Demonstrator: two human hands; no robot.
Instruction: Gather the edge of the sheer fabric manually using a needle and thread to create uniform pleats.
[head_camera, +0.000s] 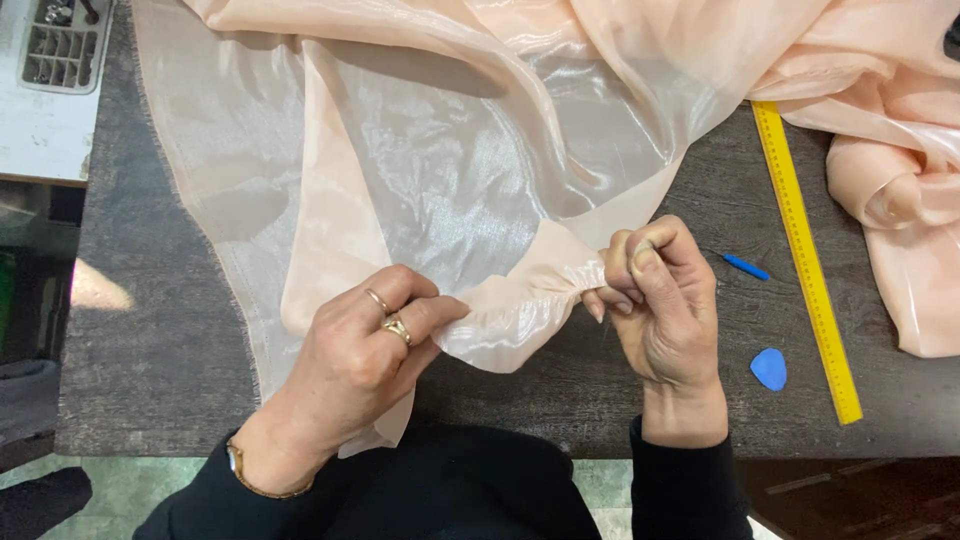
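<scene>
Fabric: sheer peach shiny cloth (450, 190) spread over dark table (160, 330), near edge bunched between both hands.
Left hand (365, 360): pinching gathered edge, anchoring it.
Right hand (660, 300): fingertips pressed on same fold, keeping it taut.
Nearby: yellow ruler (805, 260), blue chalk (768, 368), blue pen (746, 267), right of the hands.

No packages, labels, signs or screens anywhere in view.
</scene>
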